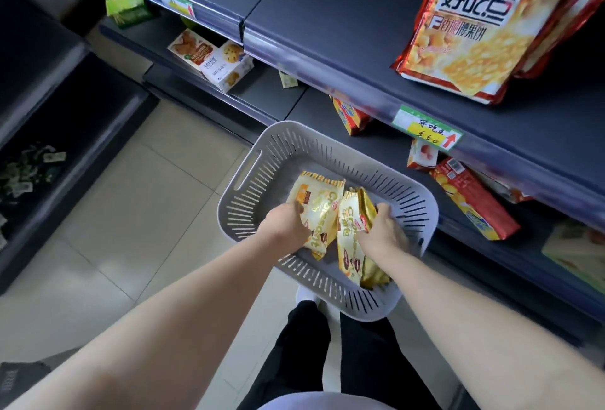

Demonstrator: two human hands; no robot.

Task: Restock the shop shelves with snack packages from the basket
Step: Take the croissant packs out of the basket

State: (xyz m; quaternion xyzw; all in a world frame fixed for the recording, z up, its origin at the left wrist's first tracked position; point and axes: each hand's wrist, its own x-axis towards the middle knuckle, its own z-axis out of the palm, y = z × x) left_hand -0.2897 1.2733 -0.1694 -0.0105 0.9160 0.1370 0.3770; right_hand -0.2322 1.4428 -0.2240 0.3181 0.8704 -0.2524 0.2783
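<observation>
In the head view, the grey slotted basket (248, 174) sat on the tiled floor, and both hands were down inside it. The left hand (288, 226) had its fingers curled over the left edge of a gold croissant packet (316, 213) lying in the middle of the basket. The right hand (383, 229), nearer the basket's right wall, gripped a bunch of like packets (348, 223) stood on edge just beside the first. Above and beyond the basket, a dark shelf (327, 17) carried red cracker bags (474, 40). This looked like the pick-up step; the next move would call for lifting both handfuls clear of the basket's rim and up to the shelves
</observation>
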